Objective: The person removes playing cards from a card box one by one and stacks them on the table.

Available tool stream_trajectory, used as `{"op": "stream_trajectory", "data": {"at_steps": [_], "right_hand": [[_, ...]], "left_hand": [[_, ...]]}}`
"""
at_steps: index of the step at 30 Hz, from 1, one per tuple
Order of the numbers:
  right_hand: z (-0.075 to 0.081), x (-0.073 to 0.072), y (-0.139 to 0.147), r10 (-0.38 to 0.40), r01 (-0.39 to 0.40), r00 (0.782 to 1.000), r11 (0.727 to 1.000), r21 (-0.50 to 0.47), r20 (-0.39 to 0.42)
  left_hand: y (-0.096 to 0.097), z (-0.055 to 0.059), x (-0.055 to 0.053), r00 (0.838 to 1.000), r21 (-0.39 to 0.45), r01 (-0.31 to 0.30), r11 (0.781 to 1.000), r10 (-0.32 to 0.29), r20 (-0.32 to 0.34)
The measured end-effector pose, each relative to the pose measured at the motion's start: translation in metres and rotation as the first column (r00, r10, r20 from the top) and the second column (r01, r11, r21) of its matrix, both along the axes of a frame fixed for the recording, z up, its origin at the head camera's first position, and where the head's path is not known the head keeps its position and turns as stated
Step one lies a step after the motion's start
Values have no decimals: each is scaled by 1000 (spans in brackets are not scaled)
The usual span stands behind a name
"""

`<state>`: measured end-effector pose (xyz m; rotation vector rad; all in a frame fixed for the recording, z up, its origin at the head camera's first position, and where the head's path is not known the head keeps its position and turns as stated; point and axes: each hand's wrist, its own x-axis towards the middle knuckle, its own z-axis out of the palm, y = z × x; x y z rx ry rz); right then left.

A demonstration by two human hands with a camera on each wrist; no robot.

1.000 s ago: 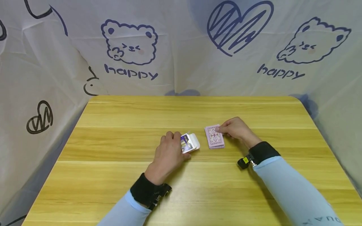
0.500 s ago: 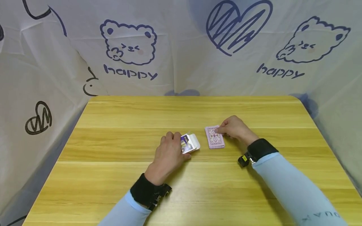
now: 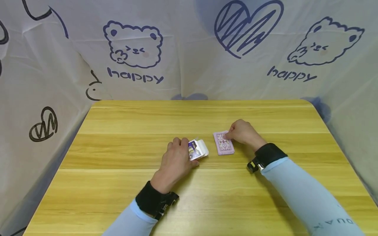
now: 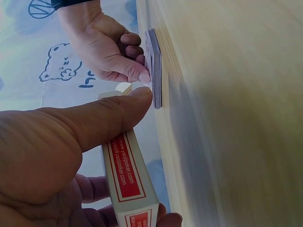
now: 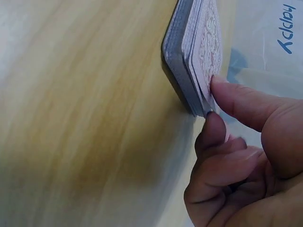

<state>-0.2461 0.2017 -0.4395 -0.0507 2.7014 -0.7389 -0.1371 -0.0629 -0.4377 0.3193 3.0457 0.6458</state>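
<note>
A deck of playing cards (image 3: pixel 222 146), patterned backs up, lies stacked on the table right of centre. My right hand (image 3: pixel 244 131) is at its far right corner. In the right wrist view the thumb (image 5: pixel 236 97) presses the top card while the index fingertip (image 5: pixel 211 127) meets the corner edge, pinching the upper cards; a thin gap shows beneath them. My left hand (image 3: pixel 175 160) grips the card box (image 3: pixel 195 150) just left of the deck, its white flap open toward the cards. Red printed side panels of the box (image 4: pixel 125 170) show in the left wrist view.
The wooden table (image 3: pixel 118 183) extends around both hands. A white cloth (image 3: pixel 189 49) with blue bear and heart drawings hangs behind it and at the sides. Both wrists wear black straps (image 3: pixel 270 154) with small cameras.
My right hand has shifted slightly left and away along the deck's corner. The deck's near edges look more even than before. My left hand and the box have stayed put.
</note>
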Motion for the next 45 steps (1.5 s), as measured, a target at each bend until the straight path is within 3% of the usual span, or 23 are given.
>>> {"op": "stream_trajectory", "data": {"at_steps": [14,19,24,27,32,38,41,45], "right_hand": [[1,4,-4,6,-5,999,1000,30,-54],[8,8,1,-33,33,997,999,-8,-63],[17,16,2,-93,84,985,994,-64,-144],[17,26,-5,-154,117,967,976,-183,-204],[14,50,-30,-231,108,935,909,-402,-271],[10,72,-64,-236,92,951,833,-546,-200],[8,78,-75,-209,71,960,825,-561,-186],[4,84,-83,-184,67,968,846,-529,-171]], "left_hand": [[-3,-1,-1,1000,7,-6,1000,6,1],[-4,-2,-2,1000,7,-7,1000,7,6],[-4,-1,-3,1000,15,-7,1000,6,11],[-3,-1,-3,1000,31,3,1000,-2,-2],[-3,-1,-3,999,58,16,998,-14,-38],[-4,-1,-1,998,61,18,998,-14,-59],[-4,0,-1,997,61,24,998,-20,-74],[-5,1,-1,996,58,37,998,-32,-83]]}}
